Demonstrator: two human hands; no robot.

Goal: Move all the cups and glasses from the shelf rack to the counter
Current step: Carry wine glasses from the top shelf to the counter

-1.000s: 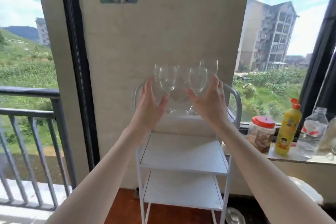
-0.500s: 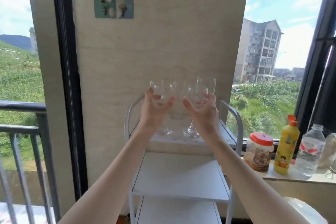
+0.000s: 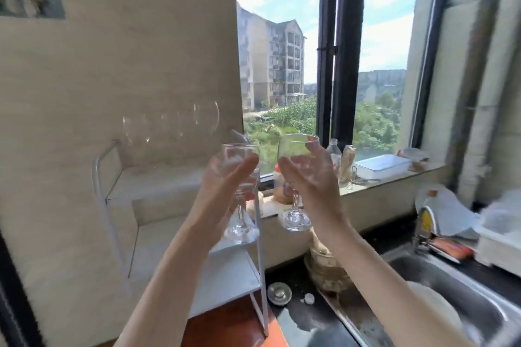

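Clear glass fills the middle of the view: two stemmed wine glasses held upright in the air, side by side and just apart. The left hand (image 3: 225,177) curls around the bowl of the left wine glass (image 3: 240,191). The right hand (image 3: 310,177) grasps the bowl of the right wine glass (image 3: 296,177) in the same way. Both glasses hang to the right of a white shelf rack (image 3: 180,234) that stands against a beige wall. More glasses (image 3: 169,132) stand on the rack's top shelf, blurred and hard to count. Below and to the right lies a dark desk (image 3: 298,315) with a steel sink (image 3: 465,290) set into it. Behind the held glasses a window sill (image 3: 394,177) carries bottles and a white tray.
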